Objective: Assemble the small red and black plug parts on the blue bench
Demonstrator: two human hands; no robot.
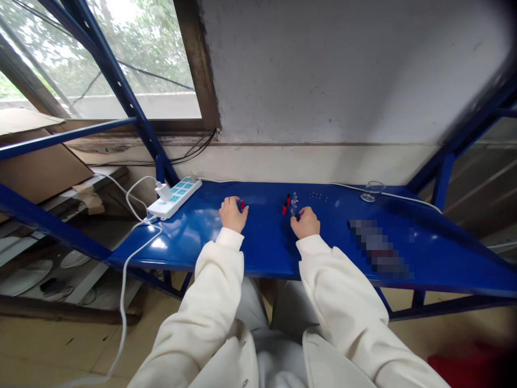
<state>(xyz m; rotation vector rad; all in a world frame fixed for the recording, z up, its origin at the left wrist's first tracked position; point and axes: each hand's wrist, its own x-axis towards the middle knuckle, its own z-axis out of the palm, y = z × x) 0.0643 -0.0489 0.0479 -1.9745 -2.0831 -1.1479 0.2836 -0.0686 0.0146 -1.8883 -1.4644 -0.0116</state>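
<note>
My left hand [232, 214] rests over the left-centre of the blue table, fingers curled and thumb held apart. In the gap between thumb and fingers shows a small red piece [242, 204]; whether the fingers touch it I cannot tell. To the right, my right hand [307, 222] has its thumb and forefinger apart, close beside a cluster of small clear plastic pieces [293, 202]. No object shows in its grasp, though its far fingers are partly hidden. Just left of the clear pieces lie small red pieces [284, 210] with black ones among them.
A white power strip [176, 198] with a plugged-in adapter lies at the table's left, its cable hanging over the edge. Several tiny pieces [316, 195] sit farther back. A clear round container [368, 197] stands back right, and a pixelated dark object [377, 248] lies front right.
</note>
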